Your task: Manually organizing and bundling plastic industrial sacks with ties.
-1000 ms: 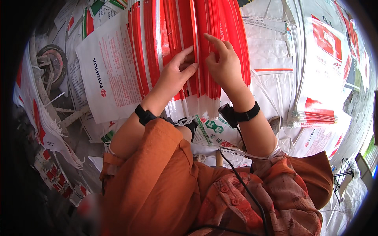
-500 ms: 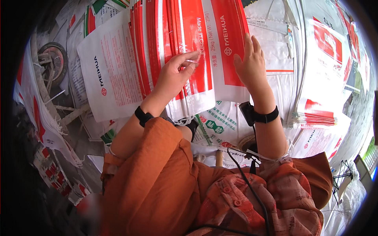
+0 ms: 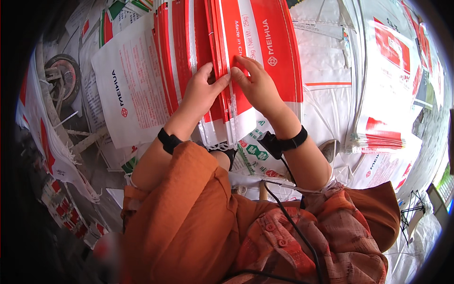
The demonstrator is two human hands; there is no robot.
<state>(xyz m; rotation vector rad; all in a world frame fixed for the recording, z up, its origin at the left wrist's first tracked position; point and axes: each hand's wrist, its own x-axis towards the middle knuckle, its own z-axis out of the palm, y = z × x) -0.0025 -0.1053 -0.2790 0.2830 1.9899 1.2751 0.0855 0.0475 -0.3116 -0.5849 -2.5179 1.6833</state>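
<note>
A layered pile of red-and-white printed woven sacks (image 3: 283, 38) lies before me, its edges overlapping toward the left. In the middle, sack edges stand up in a narrow red ridge (image 3: 218, 38). My left hand (image 3: 198, 94) comes at this ridge from the left, thumb and fingers bent against it. From the other side my right hand (image 3: 260, 90) meets it, thumb close to the left thumb and fingers curved over the red layer. Both hands appear to pinch the sack material, though some fingertips are hidden. Black straps circle both wrists.
A white sack panel (image 3: 130, 90) spreads out at the left, beside a dirty wheel (image 3: 66, 78) on a frame. More stacked sacks (image 3: 383, 94) stand at the right. A dark cable (image 3: 293, 217) hangs across my checked shirt.
My right hand has moved left from the right-hand sack panel to the middle ridge. The sack material there is drawn up more, and my left hand has shifted slightly left and lower.
</note>
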